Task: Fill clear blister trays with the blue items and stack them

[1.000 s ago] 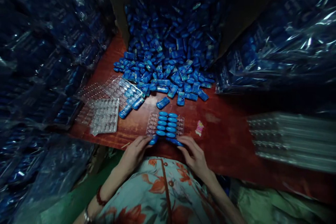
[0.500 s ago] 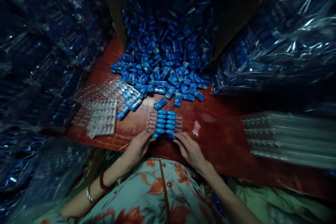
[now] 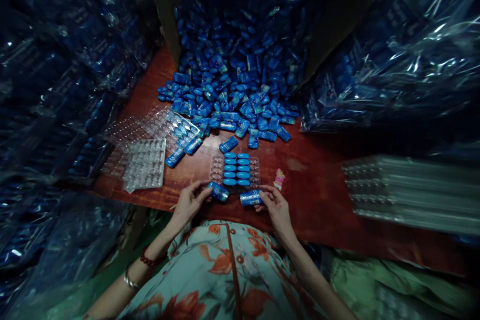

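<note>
My left hand (image 3: pixel 190 202) pinches one end of a small blue printed packet (image 3: pixel 219 192), held tilted just above the table. A second blue printed packet (image 3: pixel 249 197) lies nearly level in the fingertips of my right hand (image 3: pixel 278 206). Beyond both packets, a clear plastic blister tray (image 3: pixel 216 167) rests on the table. Two columns of glossy blue oval pieces (image 3: pixel 230 168) stand along its middle. The clear cavities at the tray's sides hold no blue pieces.
A big pile of blue packets (image 3: pixel 236 95) spills from an open cardboard box (image 3: pixel 167 15). Clear trays (image 3: pixel 144 165) lie left, and stacked trays (image 3: pixel 408 192) lie right. Plastic-wrapped blue packs rise at both sides. A pink scrap (image 3: pixel 279 179) lies on the red table (image 3: pixel 311 195).
Both hands have drawn back and apart from the tray's near edge. Each now holds a blue printed packet in front of it. The tray has hardly moved.
</note>
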{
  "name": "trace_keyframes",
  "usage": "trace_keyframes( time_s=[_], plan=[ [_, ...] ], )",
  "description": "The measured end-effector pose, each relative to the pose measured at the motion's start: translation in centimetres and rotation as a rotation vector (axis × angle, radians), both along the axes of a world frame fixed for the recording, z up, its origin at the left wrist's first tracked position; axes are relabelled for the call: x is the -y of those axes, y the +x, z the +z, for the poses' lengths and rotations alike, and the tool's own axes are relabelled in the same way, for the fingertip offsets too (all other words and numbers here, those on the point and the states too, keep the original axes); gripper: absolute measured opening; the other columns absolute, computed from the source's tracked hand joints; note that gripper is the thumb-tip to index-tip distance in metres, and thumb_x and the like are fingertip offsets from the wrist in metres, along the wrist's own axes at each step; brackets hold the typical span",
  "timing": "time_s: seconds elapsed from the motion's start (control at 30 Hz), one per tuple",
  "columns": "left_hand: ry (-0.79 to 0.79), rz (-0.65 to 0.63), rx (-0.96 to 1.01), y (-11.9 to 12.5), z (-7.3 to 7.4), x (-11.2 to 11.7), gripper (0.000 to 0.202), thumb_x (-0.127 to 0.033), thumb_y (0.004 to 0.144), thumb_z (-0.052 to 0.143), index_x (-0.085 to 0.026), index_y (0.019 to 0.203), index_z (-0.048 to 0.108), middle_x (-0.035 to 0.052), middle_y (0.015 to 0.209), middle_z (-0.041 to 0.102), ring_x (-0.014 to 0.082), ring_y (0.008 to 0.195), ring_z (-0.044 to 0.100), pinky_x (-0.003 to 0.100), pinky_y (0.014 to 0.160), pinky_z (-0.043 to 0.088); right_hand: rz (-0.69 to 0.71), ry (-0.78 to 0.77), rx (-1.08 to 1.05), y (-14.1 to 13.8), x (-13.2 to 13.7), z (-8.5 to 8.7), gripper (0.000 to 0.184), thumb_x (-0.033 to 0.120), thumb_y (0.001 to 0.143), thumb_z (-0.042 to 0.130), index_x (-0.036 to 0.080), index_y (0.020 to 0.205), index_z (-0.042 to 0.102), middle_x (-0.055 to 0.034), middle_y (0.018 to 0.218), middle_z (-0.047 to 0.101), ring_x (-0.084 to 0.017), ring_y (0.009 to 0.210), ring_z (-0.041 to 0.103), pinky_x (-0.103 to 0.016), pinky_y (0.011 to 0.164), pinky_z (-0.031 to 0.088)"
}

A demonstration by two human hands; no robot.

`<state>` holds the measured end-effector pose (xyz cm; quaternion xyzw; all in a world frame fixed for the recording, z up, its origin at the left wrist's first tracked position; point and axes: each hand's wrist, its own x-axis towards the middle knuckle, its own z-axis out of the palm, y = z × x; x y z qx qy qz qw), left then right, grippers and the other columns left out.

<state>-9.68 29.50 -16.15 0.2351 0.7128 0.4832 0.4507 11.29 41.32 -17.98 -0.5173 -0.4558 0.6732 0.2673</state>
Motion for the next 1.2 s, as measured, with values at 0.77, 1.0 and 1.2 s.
trace_keyframes(
  time_s=[0.77,1.0,1.2],
  plan=[
    [0.304,-0.726,-1.046,0.9,-0.6,-0.7,0.043,-0.008,0.089,0.031,-0.020,0.127,0.047,0.0090,0.100,0.058,0.0172,0.087,0.057,0.029,0.074,0.051,0.106,-0.195,-0.025,1.6,-0.3,1.9,0.048,0.041,0.058,0.079,0.018,0.096,0.064,0.0008,0.077,0.062,-0.013,0.059,0.065,-0.027,0.057,0.058],
    [0.291,-0.812,-1.098,0.8,0.2,-1.4,0.038,-0.011,0.089,0.039,-0.020,0.125,0.046,0.0099,0.109,0.056,0.0181,0.096,0.055,0.030,0.081,0.049,0.221,0.274,0.141,1.6,0.7,0.0,0.020,0.033,0.079,0.056,0.019,0.094,0.060,-0.0029,0.080,0.058,-0.017,0.071,0.063,-0.034,0.064,0.057],
    [0.296,-0.884,-1.060,0.2,0.7,-1.9,0.038,-0.007,0.087,0.039,-0.018,0.123,0.047,0.0121,0.109,0.057,0.0203,0.099,0.055,0.033,0.083,0.049,0.802,1.020,0.432,2.1,1.1,0.2,0.047,0.006,0.082,0.042,0.026,0.123,0.053,-0.0095,0.119,0.052,-0.021,0.108,0.051,-0.039,0.089,0.048]
  ],
)
